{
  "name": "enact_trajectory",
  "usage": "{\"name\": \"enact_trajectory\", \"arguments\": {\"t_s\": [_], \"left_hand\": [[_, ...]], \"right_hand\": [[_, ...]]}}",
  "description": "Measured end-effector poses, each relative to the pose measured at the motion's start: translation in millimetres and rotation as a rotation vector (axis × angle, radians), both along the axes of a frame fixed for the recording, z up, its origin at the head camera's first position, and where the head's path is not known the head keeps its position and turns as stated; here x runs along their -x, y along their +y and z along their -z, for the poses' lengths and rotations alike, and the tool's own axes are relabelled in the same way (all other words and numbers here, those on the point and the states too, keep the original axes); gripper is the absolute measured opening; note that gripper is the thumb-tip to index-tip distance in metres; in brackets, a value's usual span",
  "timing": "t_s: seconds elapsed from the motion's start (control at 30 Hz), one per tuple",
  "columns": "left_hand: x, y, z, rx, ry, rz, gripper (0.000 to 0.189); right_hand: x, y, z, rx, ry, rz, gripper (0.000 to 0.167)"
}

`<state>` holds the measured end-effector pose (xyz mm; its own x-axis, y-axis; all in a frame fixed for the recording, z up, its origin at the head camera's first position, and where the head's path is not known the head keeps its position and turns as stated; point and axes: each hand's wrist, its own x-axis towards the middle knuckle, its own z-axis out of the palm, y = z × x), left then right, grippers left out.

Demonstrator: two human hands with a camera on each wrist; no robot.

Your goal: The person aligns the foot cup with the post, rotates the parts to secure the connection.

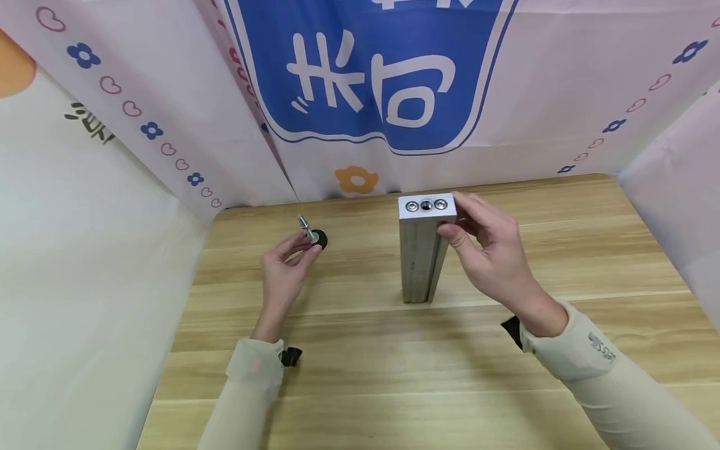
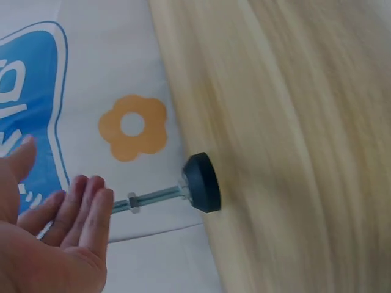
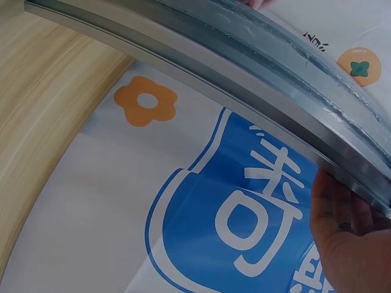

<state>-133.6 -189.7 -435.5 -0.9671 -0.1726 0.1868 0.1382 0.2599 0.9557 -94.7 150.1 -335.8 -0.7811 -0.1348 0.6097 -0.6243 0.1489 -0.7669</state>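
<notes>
A black-based levelling foot (image 1: 319,239) with a threaded stud stands on the table at left. The left wrist view shows the foot's black base (image 2: 204,183) on the wood and the nut on its stud (image 2: 133,202). My left hand (image 1: 289,265) is right beside it, fingers fairly straight and thumb apart; fingers hide part of the stud. An aluminium profile (image 1: 419,262) stands upright, its end plate (image 1: 426,206) bearing two screws and a central hole. My right hand (image 1: 489,250) grips the profile near its top; the right wrist view shows fingers (image 3: 342,210) against its edge.
The wooden table (image 1: 349,375) ends at a white printed banner (image 1: 360,81) behind. White cloth walls (image 1: 84,250) rise along the left and right sides.
</notes>
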Motion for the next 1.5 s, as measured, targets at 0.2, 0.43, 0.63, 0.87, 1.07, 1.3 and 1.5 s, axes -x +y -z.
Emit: {"name": "enact_trajectory", "arguments": {"t_s": [0.2, 0.43, 0.63, 0.87, 1.07, 1.3, 1.5], "left_hand": [[3.8, -6.7, 9.4, 0.049, -0.062, -0.052, 0.05], [8.1, -10.9, 14.7, 0.141, -0.121, -0.087, 0.058], [14.6, -12.8, 20.3, 0.219, -0.159, -0.096, 0.061], [21.6, -14.4, 31.3, 0.231, -0.17, -0.113, 0.06], [27.0, -14.1, 37.5, 0.27, -0.198, -0.124, 0.065], [32.6, -13.2, 38.5, 0.348, -0.287, -0.113, 0.074], [39.2, -12.0, 37.9, 0.391, -0.335, -0.095, 0.077]], "right_hand": [[-1.0, 0, -0.1, -0.002, 0.005, 0.006, 0.04], [-1.1, -1, 0.4, 0.006, 0.018, 0.012, 0.04], [-1.0, -2, 0.3, 0.011, 0.015, 0.007, 0.042], [-0.7, -2, 2.8, 0.008, 0.006, 0.006, 0.039], [-0.9, -1, 3.1, 0.014, 0.012, 0.008, 0.039], [-0.5, -1, 3.4, 0.015, 0.02, 0.011, 0.039], [-0.3, -1, 4.2, 0.013, 0.012, 0.01, 0.04]]}}
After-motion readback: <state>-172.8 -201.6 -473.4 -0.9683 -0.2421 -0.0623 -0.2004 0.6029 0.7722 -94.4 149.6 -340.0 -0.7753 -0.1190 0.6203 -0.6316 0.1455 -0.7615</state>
